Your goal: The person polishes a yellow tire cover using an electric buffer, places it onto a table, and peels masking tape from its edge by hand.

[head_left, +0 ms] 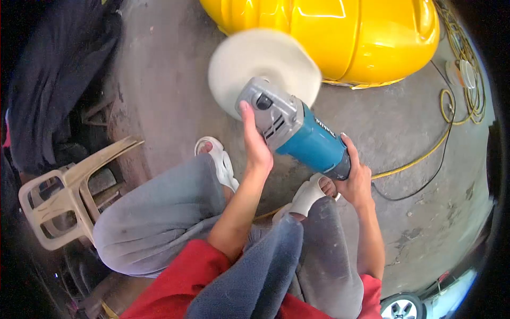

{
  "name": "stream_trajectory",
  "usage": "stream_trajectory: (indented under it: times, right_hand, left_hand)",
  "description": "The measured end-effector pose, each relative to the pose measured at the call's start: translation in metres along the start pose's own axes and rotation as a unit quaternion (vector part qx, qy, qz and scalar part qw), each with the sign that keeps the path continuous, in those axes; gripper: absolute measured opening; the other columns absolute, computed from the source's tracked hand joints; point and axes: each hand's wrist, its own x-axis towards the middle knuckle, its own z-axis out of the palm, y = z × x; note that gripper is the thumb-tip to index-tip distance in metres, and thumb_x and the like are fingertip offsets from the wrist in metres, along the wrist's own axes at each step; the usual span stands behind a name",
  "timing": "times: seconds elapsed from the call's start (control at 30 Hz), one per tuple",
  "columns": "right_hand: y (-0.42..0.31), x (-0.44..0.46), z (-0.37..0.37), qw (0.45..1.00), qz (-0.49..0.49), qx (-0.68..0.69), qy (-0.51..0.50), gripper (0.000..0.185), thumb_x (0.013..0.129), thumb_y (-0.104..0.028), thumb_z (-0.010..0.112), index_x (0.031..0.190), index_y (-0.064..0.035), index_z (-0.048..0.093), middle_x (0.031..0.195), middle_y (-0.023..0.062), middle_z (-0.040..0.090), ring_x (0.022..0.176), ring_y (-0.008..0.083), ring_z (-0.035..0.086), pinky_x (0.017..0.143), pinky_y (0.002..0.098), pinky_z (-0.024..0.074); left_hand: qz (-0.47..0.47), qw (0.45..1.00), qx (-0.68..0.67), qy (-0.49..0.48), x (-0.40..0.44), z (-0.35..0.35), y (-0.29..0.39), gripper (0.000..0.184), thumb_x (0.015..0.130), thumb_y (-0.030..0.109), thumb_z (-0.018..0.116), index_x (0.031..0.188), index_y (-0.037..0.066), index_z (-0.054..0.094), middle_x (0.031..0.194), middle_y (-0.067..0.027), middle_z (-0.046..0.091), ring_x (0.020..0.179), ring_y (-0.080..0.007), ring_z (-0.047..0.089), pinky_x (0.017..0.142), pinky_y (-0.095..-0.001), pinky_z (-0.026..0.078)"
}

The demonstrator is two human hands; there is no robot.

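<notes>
A teal and grey electric polisher (313,143) hangs tilted in front of my knees. Its large round white buffing pad (228,69) reaches up to a glossy yellow curved panel (324,37), overlapping its edge in view; whether they touch I cannot tell. My left hand (257,149) grips the silver gear head from the side, thumb stretched along the housing and the other fingers hidden beneath. Around the dark rear end of the polisher, my right hand (355,178) is closed.
A yellow cord (409,167) and a thin black cable (425,191) run over the concrete floor to coils (467,69) at the right. A beige plastic chair (58,204) stands at the left near dark cloth (58,80). A blue towel (249,271) hangs before me. A car wheel (401,308) shows below.
</notes>
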Motion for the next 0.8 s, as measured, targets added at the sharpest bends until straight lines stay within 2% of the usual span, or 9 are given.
stream_trajectory:
  times: [0.07, 0.13, 0.27, 0.37, 0.43, 0.57, 0.63, 0.67, 0.8]
  right_hand:
    - [0.001, 0.008, 0.006, 1.000, -0.004, 0.017, 0.001, 0.088, 0.063, -0.008, 0.071, 0.139, -0.0248, 0.031, 0.088, 0.0200, 0.065, 0.075, 0.0387, 0.064, 0.066, 0.0441, 0.0508]
    - [0.005, 0.017, 0.011, 0.999, -0.002, 0.006, -0.050, 0.087, 0.063, -0.008, 0.070, 0.139, -0.0266, 0.032, 0.088, 0.0196, 0.065, 0.076, 0.0398, 0.063, 0.066, 0.0454, 0.0506]
    - [0.015, 0.027, 0.019, 0.997, -0.017, 0.027, -0.070, 0.088, 0.061, -0.004, 0.069, 0.138, -0.0273, 0.032, 0.090, 0.0190, 0.066, 0.080, 0.0408, 0.063, 0.070, 0.0467, 0.0504]
    - [0.009, 0.035, 0.008, 0.997, 0.000, 0.042, -0.067, 0.091, 0.059, -0.001, 0.069, 0.138, -0.0262, 0.032, 0.096, 0.0192, 0.065, 0.085, 0.0409, 0.062, 0.074, 0.0467, 0.0504]
    - [0.002, 0.044, 0.000, 0.993, -0.026, 0.109, -0.036, 0.089, 0.059, 0.001, 0.073, 0.137, -0.0205, 0.035, 0.109, 0.0210, 0.062, 0.098, 0.0437, 0.058, 0.086, 0.0448, 0.0489]
    - [-0.009, 0.046, -0.009, 0.991, -0.062, 0.106, -0.052, 0.092, 0.060, 0.002, 0.068, 0.139, -0.0255, 0.031, 0.104, 0.0215, 0.063, 0.091, 0.0431, 0.060, 0.079, 0.0469, 0.0500]
    - [-0.025, 0.038, -0.006, 0.990, 0.014, 0.075, -0.120, 0.093, 0.060, 0.003, 0.068, 0.140, -0.0254, 0.029, 0.103, 0.0225, 0.063, 0.091, 0.0450, 0.059, 0.080, 0.0474, 0.0496]
    - [-0.028, 0.037, 0.001, 0.990, 0.014, 0.077, -0.117, 0.093, 0.060, 0.003, 0.068, 0.140, -0.0254, 0.029, 0.103, 0.0225, 0.063, 0.091, 0.0450, 0.059, 0.080, 0.0474, 0.0496]
    - [-0.040, 0.045, 0.039, 0.977, 0.005, 0.186, -0.108, 0.095, 0.060, 0.002, 0.070, 0.140, -0.0253, 0.027, 0.106, 0.0242, 0.061, 0.093, 0.0458, 0.058, 0.081, 0.0481, 0.0492]
  left_hand:
    - [0.026, 0.999, 0.017, 0.030, 0.001, 0.004, 0.005, 0.065, 0.092, 0.059, 0.039, 0.128, 0.006, 0.045, 0.123, -0.0069, 0.053, 0.112, -0.0208, 0.051, 0.098, -0.0346, 0.038]
    - [0.005, 0.997, 0.008, 0.075, 0.001, -0.005, -0.002, 0.066, 0.092, 0.059, 0.038, 0.129, 0.005, 0.045, 0.124, -0.0071, 0.053, 0.113, -0.0209, 0.051, 0.098, -0.0342, 0.037]
    - [-0.004, 0.997, 0.010, 0.076, 0.003, -0.020, -0.007, 0.068, 0.092, 0.060, 0.037, 0.130, 0.004, 0.043, 0.127, -0.0081, 0.051, 0.115, -0.0207, 0.049, 0.099, -0.0348, 0.036]
    - [0.008, 0.999, 0.023, 0.040, -0.001, -0.009, 0.006, 0.069, 0.092, 0.060, 0.036, 0.132, 0.004, 0.042, 0.129, -0.0086, 0.050, 0.117, -0.0212, 0.048, 0.101, -0.0346, 0.034]
    - [0.024, 0.997, 0.069, 0.036, -0.005, 0.003, 0.019, 0.070, 0.092, 0.060, 0.035, 0.133, 0.003, 0.042, 0.129, -0.0089, 0.050, 0.119, -0.0212, 0.047, 0.102, -0.0338, 0.034]
    - [0.054, 0.994, 0.066, 0.073, -0.003, -0.002, 0.031, 0.073, 0.092, 0.061, 0.036, 0.135, 0.002, 0.038, 0.135, -0.0103, 0.045, 0.122, -0.0226, 0.044, 0.103, -0.0345, 0.033]
    - [0.044, 0.995, 0.045, 0.074, -0.001, -0.006, 0.038, 0.074, 0.091, 0.062, 0.037, 0.135, 0.002, 0.038, 0.135, -0.0105, 0.045, 0.122, -0.0231, 0.044, 0.103, -0.0346, 0.033]
    - [0.033, 0.996, 0.022, 0.079, 0.001, -0.008, 0.041, 0.076, 0.090, 0.063, 0.038, 0.135, 0.002, 0.037, 0.135, -0.0107, 0.045, 0.121, -0.0237, 0.045, 0.103, -0.0348, 0.034]
    - [0.057, 0.992, 0.096, 0.060, 0.028, -0.028, 0.055, 0.075, 0.090, 0.062, 0.040, 0.135, 0.002, 0.038, 0.133, -0.0119, 0.046, 0.119, -0.0235, 0.047, 0.102, -0.0350, 0.036]
